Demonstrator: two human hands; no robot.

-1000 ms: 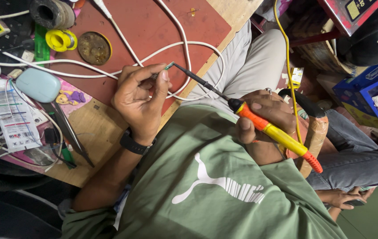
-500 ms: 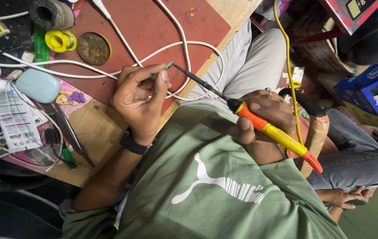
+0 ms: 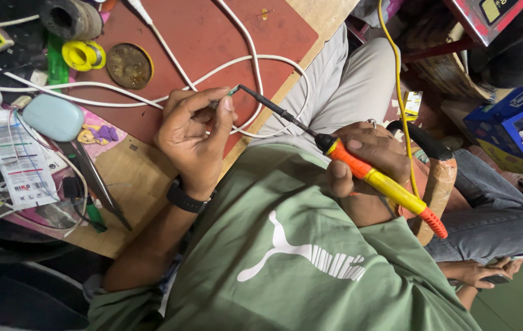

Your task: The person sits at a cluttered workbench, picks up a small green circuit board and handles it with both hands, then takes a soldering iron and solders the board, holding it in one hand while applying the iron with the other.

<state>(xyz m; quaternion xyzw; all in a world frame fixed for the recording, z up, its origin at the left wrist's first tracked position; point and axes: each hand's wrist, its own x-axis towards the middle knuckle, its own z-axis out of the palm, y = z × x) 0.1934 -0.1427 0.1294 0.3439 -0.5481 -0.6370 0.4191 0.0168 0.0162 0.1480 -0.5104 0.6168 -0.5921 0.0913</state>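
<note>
Orange-and-yellow soldering iron point(image 3: 371, 175) sits gripped in the right hand point(image 3: 368, 153), its dark tip meeting the left hand point(image 3: 197, 138). That hand's fingers point(image 3: 227, 101) pinch a tiny part, too small to identify, above the red mat point(image 3: 212, 30).

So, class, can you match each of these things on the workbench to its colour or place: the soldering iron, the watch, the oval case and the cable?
Things:
1. soldering iron
2. watch
3. oval case
4. cable

Colour or place:
a. pale blue
b. white, looped over the red mat
c. on the wrist just behind the left hand
d. gripped in the right hand

Pairs: 1-d, 2-c, 3-a, 4-b
</note>
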